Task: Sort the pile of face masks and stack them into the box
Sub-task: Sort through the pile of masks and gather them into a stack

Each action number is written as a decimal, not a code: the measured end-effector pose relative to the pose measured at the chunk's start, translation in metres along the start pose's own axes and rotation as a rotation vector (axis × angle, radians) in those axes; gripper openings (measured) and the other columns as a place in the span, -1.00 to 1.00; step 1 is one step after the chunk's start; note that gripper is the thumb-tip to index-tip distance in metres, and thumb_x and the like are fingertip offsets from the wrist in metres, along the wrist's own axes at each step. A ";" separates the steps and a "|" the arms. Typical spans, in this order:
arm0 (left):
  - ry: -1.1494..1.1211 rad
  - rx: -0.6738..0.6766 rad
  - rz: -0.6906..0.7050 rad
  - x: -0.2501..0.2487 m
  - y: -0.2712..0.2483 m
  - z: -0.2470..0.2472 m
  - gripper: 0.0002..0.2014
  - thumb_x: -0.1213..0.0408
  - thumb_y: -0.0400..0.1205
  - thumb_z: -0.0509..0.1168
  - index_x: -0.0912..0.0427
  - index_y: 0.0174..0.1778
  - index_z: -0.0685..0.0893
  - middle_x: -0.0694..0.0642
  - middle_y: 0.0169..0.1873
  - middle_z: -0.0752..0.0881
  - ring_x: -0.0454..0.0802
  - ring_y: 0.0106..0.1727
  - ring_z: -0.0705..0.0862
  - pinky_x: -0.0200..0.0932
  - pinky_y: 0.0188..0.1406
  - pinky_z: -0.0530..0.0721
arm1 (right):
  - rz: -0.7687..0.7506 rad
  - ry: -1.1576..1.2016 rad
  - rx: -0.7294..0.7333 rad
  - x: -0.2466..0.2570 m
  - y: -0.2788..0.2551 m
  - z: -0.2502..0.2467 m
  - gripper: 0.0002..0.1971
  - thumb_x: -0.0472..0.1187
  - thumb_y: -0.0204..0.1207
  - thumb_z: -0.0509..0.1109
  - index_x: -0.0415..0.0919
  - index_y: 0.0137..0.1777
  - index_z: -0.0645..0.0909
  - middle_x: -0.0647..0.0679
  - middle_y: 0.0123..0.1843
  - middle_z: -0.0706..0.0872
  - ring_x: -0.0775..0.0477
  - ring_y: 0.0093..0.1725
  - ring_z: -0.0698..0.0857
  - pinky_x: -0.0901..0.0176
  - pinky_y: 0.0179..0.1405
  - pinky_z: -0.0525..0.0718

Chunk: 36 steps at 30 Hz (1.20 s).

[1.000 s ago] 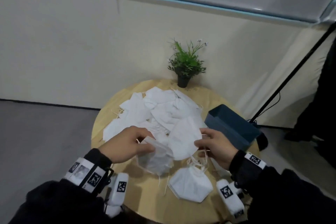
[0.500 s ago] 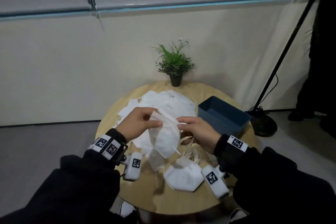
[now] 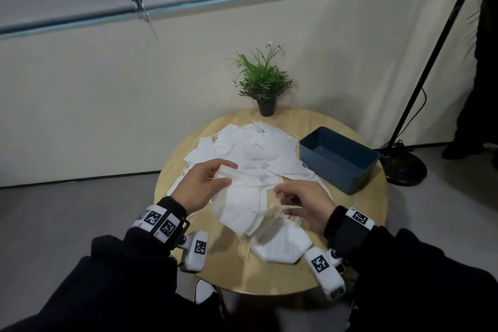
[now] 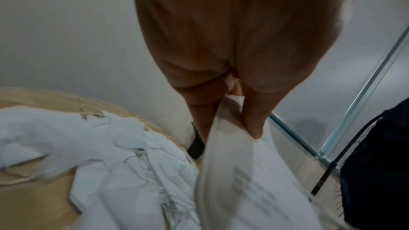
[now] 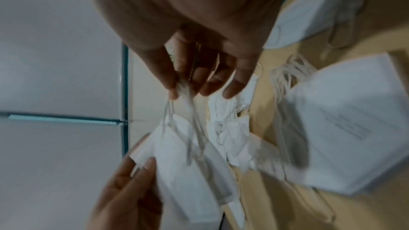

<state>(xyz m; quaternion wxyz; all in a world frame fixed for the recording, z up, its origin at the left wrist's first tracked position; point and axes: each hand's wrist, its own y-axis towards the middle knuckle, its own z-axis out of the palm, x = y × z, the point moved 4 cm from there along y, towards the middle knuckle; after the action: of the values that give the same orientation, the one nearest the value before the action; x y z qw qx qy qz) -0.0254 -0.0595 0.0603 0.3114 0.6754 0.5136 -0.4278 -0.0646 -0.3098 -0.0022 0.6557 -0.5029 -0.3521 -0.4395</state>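
A white folded face mask hangs above the near part of the round wooden table. My left hand pinches its upper edge between thumb and fingers. My right hand pinches the mask's ear loops between thumb and fingertips. A pile of white masks covers the table's far left half. One flat mask lies near the front edge. The dark blue box stands open at the right, its inside bare as far as I see.
A small potted plant stands at the table's far edge. A black lamp stand rises from the floor right of the table. A dark-clothed person's leg shows at the far right.
The mask has dropped lower between my hands, and my right hand has slid from its edge to the ear loops. My head has risen, widening the view.
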 end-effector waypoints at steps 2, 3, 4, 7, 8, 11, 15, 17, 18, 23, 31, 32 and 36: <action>-0.013 0.029 -0.022 0.006 -0.004 0.000 -0.60 0.50 0.68 0.37 -0.16 0.20 0.80 0.07 0.13 0.83 0.10 0.13 0.80 -0.03 -0.01 0.79 | 0.029 0.217 0.006 -0.002 0.000 0.000 -0.80 -0.27 0.59 0.40 -0.27 -0.27 0.69 -0.22 -0.14 0.71 -0.12 -0.13 0.58 -0.06 -0.03 0.65; -0.022 0.031 -0.030 0.008 -0.005 0.001 -0.57 0.52 0.67 0.36 -0.15 0.21 0.80 0.10 0.13 0.82 0.13 0.11 0.79 -0.06 -0.06 0.78 | 0.041 0.320 0.040 -0.002 -0.002 0.003 -0.77 -0.26 0.60 0.34 -0.24 -0.31 0.61 -0.23 -0.19 0.68 -0.15 -0.16 0.56 -0.09 -0.01 0.64; -0.038 0.030 -0.031 0.009 -0.005 0.001 -0.55 0.54 0.66 0.36 -0.15 0.22 0.80 0.16 0.14 0.80 0.19 0.10 0.77 -0.05 -0.07 0.77 | 0.047 0.386 0.084 0.000 -0.004 0.007 -0.75 -0.24 0.61 0.31 -0.21 -0.33 0.53 -0.21 -0.30 0.61 -0.15 -0.23 0.53 -0.08 -0.05 0.62; -0.079 0.031 -0.020 0.004 -0.001 0.003 -0.51 0.57 0.61 0.41 -0.16 0.25 0.78 0.34 0.13 0.72 0.28 0.08 0.75 -0.04 -0.06 0.77 | -0.003 0.319 0.181 0.006 -0.008 0.020 -0.68 -0.22 0.62 0.41 -0.14 -0.36 0.45 -0.05 -0.49 0.24 -0.02 -0.47 0.30 0.15 -0.37 0.50; -0.093 0.037 -0.017 0.003 0.000 0.003 -0.50 0.58 0.60 0.42 -0.14 0.25 0.79 0.33 0.10 0.70 0.23 0.05 0.74 -0.06 -0.08 0.75 | -0.046 0.254 0.189 0.007 -0.007 0.022 -0.68 -0.25 0.60 0.47 -0.14 -0.37 0.49 -0.02 -0.49 0.23 0.01 -0.49 0.26 0.20 -0.44 0.42; -0.139 0.076 -0.020 -0.002 -0.001 0.004 -0.51 0.63 0.59 0.40 -0.08 0.24 0.80 0.33 0.09 0.69 0.13 0.05 0.73 -0.08 -0.10 0.74 | -0.169 0.011 0.133 0.009 -0.002 0.019 -0.93 -0.41 0.51 0.58 -0.32 -0.07 0.75 -0.06 -0.33 0.60 0.03 -0.39 0.54 0.25 -0.37 0.54; -0.182 0.162 -0.009 -0.010 -0.007 0.006 -0.52 0.67 0.65 0.30 0.01 0.29 0.78 0.40 0.17 0.73 0.11 0.04 0.77 -0.06 -0.09 0.74 | -0.130 -0.061 0.146 -0.001 -0.005 0.013 -0.64 -0.44 0.43 0.64 -0.33 0.23 0.77 -0.12 -0.11 0.80 -0.05 -0.15 0.79 0.14 -0.14 0.76; -0.157 0.199 0.012 -0.014 -0.010 0.011 -0.52 0.68 0.67 0.28 0.04 0.31 0.76 0.35 0.15 0.77 0.15 0.08 0.78 -0.03 -0.03 0.76 | -0.118 -0.100 0.207 -0.005 -0.007 0.016 -0.59 -0.40 0.41 0.68 -0.29 0.27 0.77 -0.12 -0.05 0.79 -0.08 -0.09 0.78 0.10 -0.09 0.72; -0.129 0.208 0.025 -0.016 -0.011 0.014 -0.52 0.67 0.67 0.28 0.02 0.31 0.76 0.31 0.15 0.77 0.14 0.09 0.78 -0.06 -0.02 0.76 | -0.115 -0.123 0.241 -0.006 -0.009 0.019 -0.57 -0.38 0.40 0.69 -0.27 0.28 0.76 -0.14 -0.02 0.78 -0.09 -0.07 0.76 0.09 -0.11 0.68; -0.096 0.164 0.052 -0.018 -0.012 0.019 -0.56 0.61 0.65 0.37 -0.01 0.28 0.78 0.30 -0.07 0.74 0.09 -0.05 0.73 -0.02 -0.06 0.76 | -0.006 -0.050 0.312 -0.005 -0.008 0.022 -0.53 -0.26 0.25 0.78 -0.37 0.06 0.66 -0.28 -0.10 0.62 -0.09 -0.24 0.61 0.15 -0.29 0.58; 0.011 0.096 -0.058 0.008 -0.018 0.007 -0.63 0.55 0.64 0.42 0.02 0.26 0.77 0.13 0.01 0.77 0.20 -0.05 0.82 0.16 -0.09 0.88 | 0.040 0.010 0.134 0.019 -0.008 -0.007 -0.75 -0.45 0.60 0.38 -0.31 -0.32 0.71 -0.29 -0.23 0.77 -0.14 -0.19 0.70 0.00 -0.05 0.73; 0.003 0.104 -0.077 0.012 -0.019 0.008 -0.65 0.55 0.66 0.40 0.07 0.27 0.76 0.17 0.06 0.78 0.20 -0.02 0.84 0.15 -0.10 0.89 | 0.057 0.057 0.152 0.022 -0.007 -0.009 -0.76 -0.46 0.62 0.36 -0.35 -0.28 0.71 -0.32 -0.20 0.78 -0.16 -0.20 0.75 -0.05 0.01 0.80; -0.057 0.114 -0.133 0.023 -0.024 0.026 -0.65 0.57 0.69 0.32 0.17 0.31 0.76 0.24 0.10 0.82 0.17 0.02 0.86 0.12 -0.08 0.89 | 0.129 0.027 0.171 0.032 0.005 -0.009 -0.86 -0.49 0.65 0.37 -0.25 0.06 0.64 -0.12 -0.41 0.57 -0.04 -0.45 0.62 0.11 -0.40 0.72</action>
<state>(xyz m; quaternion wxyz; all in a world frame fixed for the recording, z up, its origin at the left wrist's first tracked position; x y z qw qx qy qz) -0.0530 -0.0650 0.0288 0.2577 0.6438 0.5231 -0.4954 -0.0478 -0.3253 0.0222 0.7278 -0.4606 -0.3465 -0.3715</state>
